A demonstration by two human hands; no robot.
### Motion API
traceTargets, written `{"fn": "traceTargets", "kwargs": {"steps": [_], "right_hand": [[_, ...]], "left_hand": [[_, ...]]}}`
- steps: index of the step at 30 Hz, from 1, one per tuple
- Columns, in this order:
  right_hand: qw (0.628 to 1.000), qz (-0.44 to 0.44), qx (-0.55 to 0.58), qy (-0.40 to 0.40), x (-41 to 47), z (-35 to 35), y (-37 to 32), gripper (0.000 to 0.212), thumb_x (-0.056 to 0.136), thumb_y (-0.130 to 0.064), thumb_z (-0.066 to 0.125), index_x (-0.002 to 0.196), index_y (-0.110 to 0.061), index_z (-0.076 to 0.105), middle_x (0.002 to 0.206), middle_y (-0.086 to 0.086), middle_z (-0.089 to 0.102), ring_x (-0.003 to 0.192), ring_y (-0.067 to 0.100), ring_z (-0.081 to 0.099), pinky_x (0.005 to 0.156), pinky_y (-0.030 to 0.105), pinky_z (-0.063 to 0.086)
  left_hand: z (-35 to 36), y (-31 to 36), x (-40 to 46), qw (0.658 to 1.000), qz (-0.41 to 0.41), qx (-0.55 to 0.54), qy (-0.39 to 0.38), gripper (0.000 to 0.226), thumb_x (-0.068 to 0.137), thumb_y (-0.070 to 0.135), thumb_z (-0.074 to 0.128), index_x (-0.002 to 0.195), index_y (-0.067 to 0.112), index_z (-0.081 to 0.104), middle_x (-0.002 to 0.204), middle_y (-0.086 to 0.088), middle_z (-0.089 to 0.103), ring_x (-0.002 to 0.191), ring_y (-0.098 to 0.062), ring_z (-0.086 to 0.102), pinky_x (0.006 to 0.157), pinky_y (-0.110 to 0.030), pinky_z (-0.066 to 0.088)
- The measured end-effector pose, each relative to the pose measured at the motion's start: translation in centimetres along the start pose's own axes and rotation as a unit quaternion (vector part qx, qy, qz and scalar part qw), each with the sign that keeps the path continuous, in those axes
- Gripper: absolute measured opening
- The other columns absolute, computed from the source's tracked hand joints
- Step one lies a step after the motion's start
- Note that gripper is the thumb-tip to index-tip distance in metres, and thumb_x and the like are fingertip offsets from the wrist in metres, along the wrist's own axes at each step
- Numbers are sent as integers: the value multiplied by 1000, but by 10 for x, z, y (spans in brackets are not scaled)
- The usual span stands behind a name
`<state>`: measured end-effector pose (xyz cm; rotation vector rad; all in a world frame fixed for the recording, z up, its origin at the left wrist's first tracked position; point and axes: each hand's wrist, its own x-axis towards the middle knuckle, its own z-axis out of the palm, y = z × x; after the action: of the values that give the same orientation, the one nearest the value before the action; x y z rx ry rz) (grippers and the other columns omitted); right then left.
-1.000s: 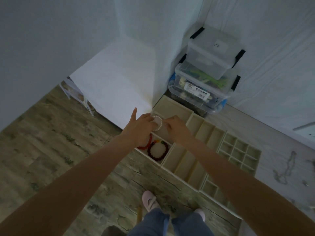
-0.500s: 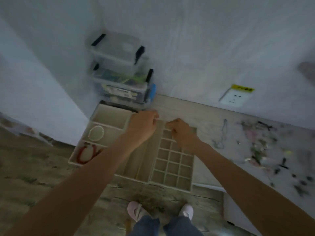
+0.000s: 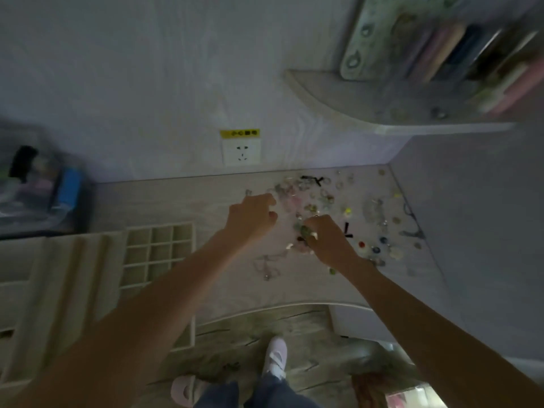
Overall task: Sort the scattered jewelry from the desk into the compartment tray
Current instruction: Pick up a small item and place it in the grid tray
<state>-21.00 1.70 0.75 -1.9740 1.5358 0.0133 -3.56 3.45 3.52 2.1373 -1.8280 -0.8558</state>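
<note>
Scattered jewelry [image 3: 319, 198] lies blurred over the right half of the pale desk [image 3: 182, 201]: beads, rings, a black bow [image 3: 312, 180] and a thin chain [image 3: 268, 265]. The cream compartment tray [image 3: 192, 248] sits at the left, with a grid of small cells and long slots; its left part is hidden by my arm. My left hand [image 3: 253, 220] hovers at the pile's left edge, fingers loosely curled, nothing seen in it. My right hand [image 3: 328, 241] is down on the pile, fingertips curled into greenish beads [image 3: 303, 231]; any grip is hidden.
Stacked clear storage bins [image 3: 38, 195] stand at the far left against the wall. A wall socket [image 3: 241, 151] is behind the desk. A shelf [image 3: 397, 119] with books overhangs the right. The desk's curved front edge [image 3: 265, 309] is near my feet.
The view swung right from the tray to the jewelry pile. Both hands left the tray, where a white bead bracelet stayed in a compartment, and now reach the scattered pieces.
</note>
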Motion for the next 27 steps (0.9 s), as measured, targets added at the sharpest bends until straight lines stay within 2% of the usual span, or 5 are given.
{"fn": "traceTargets", "kwargs": {"steps": [4, 7, 10, 22, 27], "right_hand": [[998, 30, -54, 2, -1, -10, 58, 52, 93, -10, 46, 144, -14, 32, 152, 11, 23, 140, 25, 22, 110, 30, 20], [997, 42, -58, -10, -2, -11, 93, 58, 96, -16, 47, 148, -19, 22, 157, 7, 12, 144, 23, 13, 114, 29, 16], [998, 37, -44, -35, -5, -11, 114, 63, 95, -15, 49, 149, -20, 18, 158, 4, 10, 145, 22, 11, 115, 31, 14], [999, -23, -12, 35, -2, -3, 137, 52, 91, -4, 52, 140, -16, 40, 150, 7, 25, 136, 24, 28, 109, 29, 27], [995, -19, 43, 90, 5, -1, 134, 40, 86, 8, 49, 122, -8, 58, 125, 17, 44, 109, 28, 48, 96, 37, 43]], "left_hand": [[45, 41, 25, 993, 67, 6, -95, 41, 92, 16, 51, 132, 18, 48, 138, -6, 48, 123, -23, 47, 103, -38, 38], [76, 56, 32, 983, 108, 55, -138, 52, 87, 13, 59, 136, 23, 45, 142, 2, 42, 128, -19, 42, 103, -39, 38], [93, 52, 34, 980, 120, 105, -115, 54, 89, 20, 59, 138, 30, 40, 148, 7, 34, 136, -14, 30, 113, -45, 21], [111, 39, 35, 990, 131, -34, -48, 46, 78, 6, 70, 120, 11, 54, 130, -4, 50, 116, -20, 51, 90, -23, 38], [112, 40, 34, 989, 142, -12, -24, 44, 76, 8, 72, 118, 7, 59, 131, -5, 51, 117, -21, 52, 92, -20, 37]]}}
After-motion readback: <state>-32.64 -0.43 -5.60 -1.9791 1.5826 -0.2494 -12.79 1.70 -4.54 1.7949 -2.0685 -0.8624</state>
